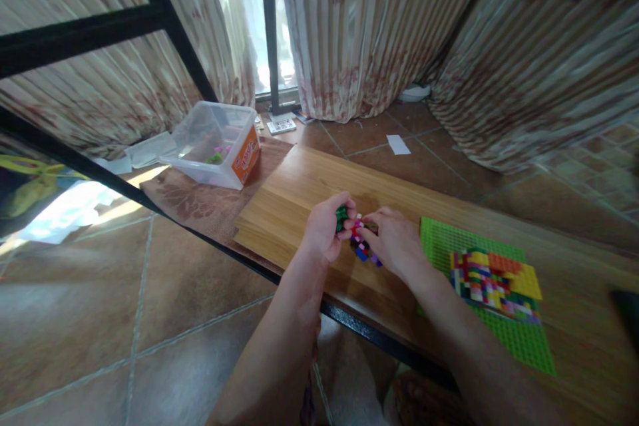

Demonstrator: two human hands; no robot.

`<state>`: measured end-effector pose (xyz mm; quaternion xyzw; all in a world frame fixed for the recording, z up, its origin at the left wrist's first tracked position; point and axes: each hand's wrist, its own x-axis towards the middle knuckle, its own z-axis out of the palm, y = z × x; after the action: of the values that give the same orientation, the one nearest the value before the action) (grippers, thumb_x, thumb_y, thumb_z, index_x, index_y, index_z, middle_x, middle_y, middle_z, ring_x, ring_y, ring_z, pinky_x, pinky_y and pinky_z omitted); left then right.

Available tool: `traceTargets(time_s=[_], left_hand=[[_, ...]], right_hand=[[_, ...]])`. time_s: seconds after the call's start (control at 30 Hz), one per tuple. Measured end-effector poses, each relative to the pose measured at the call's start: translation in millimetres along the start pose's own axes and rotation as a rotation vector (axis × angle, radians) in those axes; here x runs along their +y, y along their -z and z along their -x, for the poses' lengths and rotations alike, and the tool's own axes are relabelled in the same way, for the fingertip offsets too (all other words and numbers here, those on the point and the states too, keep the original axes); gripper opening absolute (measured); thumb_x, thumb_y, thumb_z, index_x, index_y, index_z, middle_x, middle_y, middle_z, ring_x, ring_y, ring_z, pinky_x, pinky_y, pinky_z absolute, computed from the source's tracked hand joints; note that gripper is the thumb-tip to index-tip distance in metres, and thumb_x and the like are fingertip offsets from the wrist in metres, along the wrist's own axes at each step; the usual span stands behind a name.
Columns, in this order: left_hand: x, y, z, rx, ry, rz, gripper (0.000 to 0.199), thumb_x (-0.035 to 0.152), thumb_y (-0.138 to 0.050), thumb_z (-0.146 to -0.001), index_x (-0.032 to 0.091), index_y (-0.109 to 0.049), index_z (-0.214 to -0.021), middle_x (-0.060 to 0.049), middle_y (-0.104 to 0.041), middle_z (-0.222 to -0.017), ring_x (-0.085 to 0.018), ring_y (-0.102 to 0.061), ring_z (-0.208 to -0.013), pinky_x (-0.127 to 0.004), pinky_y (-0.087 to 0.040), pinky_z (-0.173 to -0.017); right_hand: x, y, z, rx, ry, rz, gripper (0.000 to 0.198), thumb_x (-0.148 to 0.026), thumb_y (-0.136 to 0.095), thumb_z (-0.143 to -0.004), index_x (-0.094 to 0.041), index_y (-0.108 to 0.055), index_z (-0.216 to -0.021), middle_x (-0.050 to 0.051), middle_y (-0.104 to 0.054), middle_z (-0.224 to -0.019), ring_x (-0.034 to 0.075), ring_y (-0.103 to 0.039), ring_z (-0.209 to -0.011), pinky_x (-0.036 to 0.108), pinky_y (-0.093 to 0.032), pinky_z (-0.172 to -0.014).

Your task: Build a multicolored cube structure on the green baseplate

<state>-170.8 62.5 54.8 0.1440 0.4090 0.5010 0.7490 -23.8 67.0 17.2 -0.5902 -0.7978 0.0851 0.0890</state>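
My left hand (pixel 324 225) is curled round some dark green toy bricks (pixel 341 217), palm turned up above the wooden board. Just to its right, my right hand (pixel 392 239) bends its fingers down over a small pile of mixed loose bricks (pixel 360 247), pink, red, blue and purple. The right fingertips touch or nearly touch the pile; whether a brick is pinched between them is hidden. A green studded baseplate (pixel 519 339) lies right of my right forearm, bearing a colourful brick structure (pixel 492 283) with yellow and orange parts on top.
A clear plastic box (pixel 210 170) with an orange label stands on a brown cloth (pixel 190 203) at the left, a few bricks inside. The wooden board (pixel 299 186) spans the bench. Black metal bars (pixel 164 16) rise at the left. Paper (pixel 398 144) lies on the tiled floor.
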Motion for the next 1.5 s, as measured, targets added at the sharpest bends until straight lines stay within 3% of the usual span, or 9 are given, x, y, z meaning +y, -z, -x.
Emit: traceTargets(time_s=[0.13,0.4,0.63,0.97,1.07,1.2,1.3,1.4,1.5], left_hand=[[-3,1,-1,0.011,-0.010,-0.032,0.019,0.025,-0.055,-0.081,0.014,-0.052,-0.067,0.003,-0.047,-0.056,-0.002,-0.037,-0.040,-0.015,-0.016,-0.037],[-4,3,-2,0.013,-0.030,-0.046,0.018,0.024,-0.053,-0.082,0.014,-0.053,-0.067,0.003,-0.047,-0.057,-0.003,-0.037,-0.040,-0.015,-0.016,-0.037],[-4,2,-2,0.022,-0.033,-0.053,0.018,0.022,-0.052,-0.083,0.014,-0.053,-0.067,0.002,-0.047,-0.058,-0.003,-0.038,-0.040,-0.015,-0.017,-0.037],[-6,1,-3,0.029,-0.050,-0.096,0.019,0.023,-0.052,-0.082,0.014,-0.053,-0.066,0.003,-0.046,-0.057,-0.003,-0.037,-0.040,-0.016,-0.016,-0.037],[-5,1,-3,0.057,-0.062,-0.144,0.018,0.022,-0.052,-0.080,0.014,-0.053,-0.065,0.003,-0.047,-0.056,-0.002,-0.036,-0.039,-0.016,-0.015,-0.037],[-8,0,-3,0.061,-0.068,-0.246,0.011,0.016,-0.053,-0.075,0.013,-0.055,-0.064,0.002,-0.049,-0.056,-0.003,-0.038,-0.039,-0.016,-0.015,-0.036],[-15,-5,0,-0.050,0.011,-0.253,0.012,0.018,-0.055,-0.076,0.011,-0.059,-0.067,0.000,-0.051,-0.057,-0.004,-0.040,-0.041,-0.016,-0.015,-0.036],[-24,-12,5,-0.210,0.134,-0.122,0.022,0.030,-0.057,-0.082,0.011,-0.060,-0.071,-0.002,-0.054,-0.061,-0.004,-0.042,-0.042,-0.015,-0.017,-0.035],[-32,-18,9,-0.284,0.163,-0.017,0.026,0.035,-0.064,-0.081,0.010,-0.060,-0.073,-0.002,-0.056,-0.064,-0.004,-0.043,-0.044,-0.013,-0.019,-0.035]], right_hand=[[-6,3,-10,-0.061,-0.071,0.041,0.027,-0.038,-0.054,-0.087,-0.022,-0.075,-0.091,0.010,-0.069,-0.090,0.024,-0.063,-0.086,0.032,-0.043,-0.070],[-1,13,-29,-0.214,-0.041,0.035,0.022,-0.026,-0.055,-0.083,-0.024,-0.076,-0.088,0.007,-0.075,-0.086,0.021,-0.067,-0.084,0.029,-0.041,-0.064],[5,16,-24,-0.208,0.043,0.077,0.023,-0.031,-0.053,-0.086,-0.022,-0.074,-0.093,0.008,-0.073,-0.089,0.021,-0.066,-0.082,0.029,-0.040,-0.063],[0,14,-34,-0.239,0.061,0.133,0.021,-0.022,-0.056,-0.080,-0.018,-0.072,-0.092,0.012,-0.071,-0.095,0.025,-0.065,-0.090,0.031,-0.043,-0.069],[7,17,-29,-0.161,-0.003,-0.099,0.017,-0.024,-0.059,-0.079,-0.017,-0.071,-0.089,0.010,-0.072,-0.089,0.022,-0.065,-0.083,0.031,-0.044,-0.071],[17,25,-10,0.062,-0.224,-0.923,0.019,-0.033,-0.067,-0.076,-0.018,-0.069,-0.086,0.002,-0.069,-0.076,0.013,-0.060,-0.064,0.026,-0.045,-0.061],[16,29,7,0.103,-0.301,-1.426,0.025,-0.036,-0.076,-0.068,-0.021,-0.068,-0.086,-0.002,-0.065,-0.073,0.009,-0.054,-0.057,0.022,-0.042,-0.053],[9,28,19,0.127,-0.286,-1.634,0.024,-0.033,-0.079,-0.066,-0.023,-0.067,-0.084,-0.003,-0.063,-0.075,0.008,-0.055,-0.059,0.022,-0.046,-0.054],[4,24,24,0.160,-0.231,-1.668,0.020,-0.030,-0.078,-0.069,-0.024,-0.067,-0.085,-0.005,-0.060,-0.070,0.006,-0.050,-0.054,0.019,-0.044,-0.049]])
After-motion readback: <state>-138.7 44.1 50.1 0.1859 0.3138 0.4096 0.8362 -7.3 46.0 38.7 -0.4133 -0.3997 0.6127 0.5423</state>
